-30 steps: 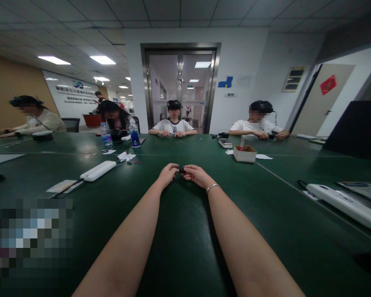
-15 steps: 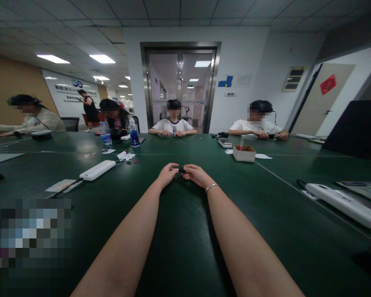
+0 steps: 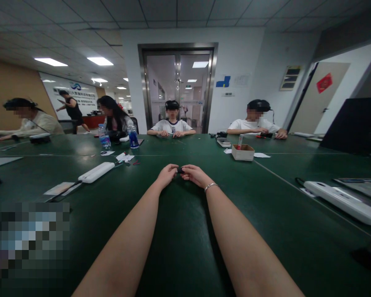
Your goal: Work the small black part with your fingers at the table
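Note:
A small black object (image 3: 180, 170) with a pale end sits between my fingertips, just above or on the green table; it is too small to tell its kind. My left hand (image 3: 167, 175) pinches at its left, pale end, the thumb and fingers curved inward. From the other side, my right hand (image 3: 198, 175) grips the black body between thumb and forefinger, its remaining fingers curled below. A silver bracelet (image 3: 210, 187) circles my right wrist. Both forearms stretch forward over the table (image 3: 185, 231).
A white device (image 3: 96, 172) with a dark strap lies to the left, and another white device (image 3: 343, 202) to the right. Ahead are a small box (image 3: 243, 153), two bottles (image 3: 104, 136) and paper scraps (image 3: 125, 157). Several people sit across the table.
The pale end of the small black object shows more clearly between my hands, which stay nearly in place. The view has shifted slightly. A standing person in the background has moved left.

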A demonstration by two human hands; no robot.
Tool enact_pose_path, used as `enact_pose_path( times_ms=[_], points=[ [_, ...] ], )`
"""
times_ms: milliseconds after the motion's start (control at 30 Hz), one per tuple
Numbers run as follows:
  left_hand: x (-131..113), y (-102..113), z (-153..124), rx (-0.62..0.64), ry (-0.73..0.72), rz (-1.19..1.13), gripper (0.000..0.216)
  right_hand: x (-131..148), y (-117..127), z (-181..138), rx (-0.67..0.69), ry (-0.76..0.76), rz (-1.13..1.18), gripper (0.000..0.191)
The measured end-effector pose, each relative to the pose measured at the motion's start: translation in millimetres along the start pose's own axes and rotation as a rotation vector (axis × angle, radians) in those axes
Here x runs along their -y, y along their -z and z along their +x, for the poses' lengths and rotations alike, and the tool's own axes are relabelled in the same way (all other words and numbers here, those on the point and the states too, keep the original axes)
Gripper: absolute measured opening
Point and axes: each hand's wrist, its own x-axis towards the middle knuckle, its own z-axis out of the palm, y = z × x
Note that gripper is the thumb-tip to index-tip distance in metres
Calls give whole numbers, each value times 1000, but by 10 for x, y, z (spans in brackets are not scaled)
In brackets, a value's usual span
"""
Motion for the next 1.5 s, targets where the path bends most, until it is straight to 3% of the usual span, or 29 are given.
enact_pose_path(
  times_ms=[800,1267,1500],
  points=[
    [5,2,-1,6,-8,6,24,9,-9,-10,-26,-9,-6,8],
    [-32,36,-55,-8,-60,-121,31,-2,10,16,-30,-6,-42,7],
    [6,32,-17,-26,-49,-135,25,18,-5,-6,-42,-16,-65,6]
  ],
)
